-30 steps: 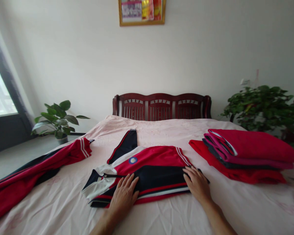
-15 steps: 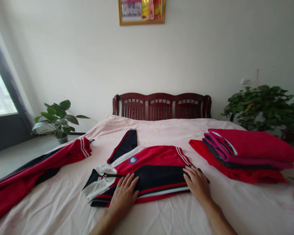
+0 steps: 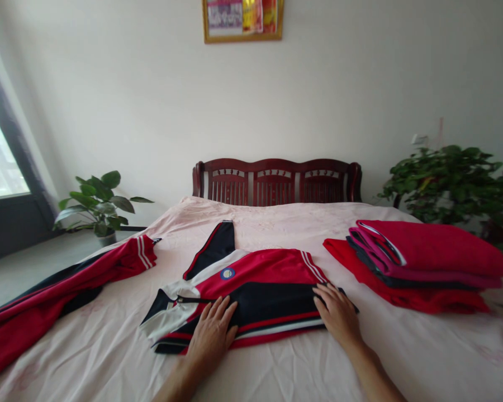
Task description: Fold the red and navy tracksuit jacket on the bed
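Note:
A red, navy and white zip jacket (image 3: 268,271) lies on the bed, its collar toward the left and its striped hem toward the right. The near sleeve is folded across the body, while the far sleeve (image 3: 216,248) stretches away toward the headboard. My left hand (image 3: 213,332) rests flat on the jacket near the zip and folded sleeve, fingers stretched out. Over at the hem and cuff end, my right hand (image 3: 336,312) also lies on the cloth with its fingers extended. Neither hand grips anything.
Folded clothes (image 3: 436,251), red, pink and dark, are stacked at the right of the bed (image 3: 276,368). Another red and navy garment (image 3: 75,290) lies at the left. Beyond are a wooden headboard (image 3: 274,187), a left potted plant (image 3: 103,204) and a right plant (image 3: 448,184).

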### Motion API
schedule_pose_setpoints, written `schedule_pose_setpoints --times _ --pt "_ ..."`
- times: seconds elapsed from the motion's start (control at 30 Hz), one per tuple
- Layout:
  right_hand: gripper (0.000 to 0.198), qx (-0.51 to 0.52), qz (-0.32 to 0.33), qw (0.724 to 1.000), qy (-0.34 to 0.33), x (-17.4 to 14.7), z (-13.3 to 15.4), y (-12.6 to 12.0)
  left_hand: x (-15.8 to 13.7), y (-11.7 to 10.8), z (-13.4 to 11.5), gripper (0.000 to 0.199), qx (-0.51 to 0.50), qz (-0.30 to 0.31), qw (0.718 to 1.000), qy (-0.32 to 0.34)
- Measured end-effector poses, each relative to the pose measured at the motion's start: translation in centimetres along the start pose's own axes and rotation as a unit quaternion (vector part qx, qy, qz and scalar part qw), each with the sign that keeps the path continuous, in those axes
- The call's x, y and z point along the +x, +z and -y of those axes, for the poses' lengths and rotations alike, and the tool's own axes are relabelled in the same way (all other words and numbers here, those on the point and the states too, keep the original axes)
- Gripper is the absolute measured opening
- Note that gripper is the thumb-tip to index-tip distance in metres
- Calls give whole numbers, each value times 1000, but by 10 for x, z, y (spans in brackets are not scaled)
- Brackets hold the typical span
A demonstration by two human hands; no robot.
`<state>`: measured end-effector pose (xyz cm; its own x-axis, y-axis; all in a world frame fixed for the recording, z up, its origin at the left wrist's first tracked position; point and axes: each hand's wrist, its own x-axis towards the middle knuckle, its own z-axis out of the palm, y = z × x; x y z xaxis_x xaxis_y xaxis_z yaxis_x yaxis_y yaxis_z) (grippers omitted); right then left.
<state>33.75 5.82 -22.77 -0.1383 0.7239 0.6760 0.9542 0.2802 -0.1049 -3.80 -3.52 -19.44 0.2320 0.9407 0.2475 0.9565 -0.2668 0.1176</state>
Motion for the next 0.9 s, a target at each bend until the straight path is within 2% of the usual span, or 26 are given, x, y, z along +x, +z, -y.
schedule_pose_setpoints --times 0.9 --pt "35 0 -8 1000 1 1 2 -2 0 -2 -1 55 -5 14 1000 -9"
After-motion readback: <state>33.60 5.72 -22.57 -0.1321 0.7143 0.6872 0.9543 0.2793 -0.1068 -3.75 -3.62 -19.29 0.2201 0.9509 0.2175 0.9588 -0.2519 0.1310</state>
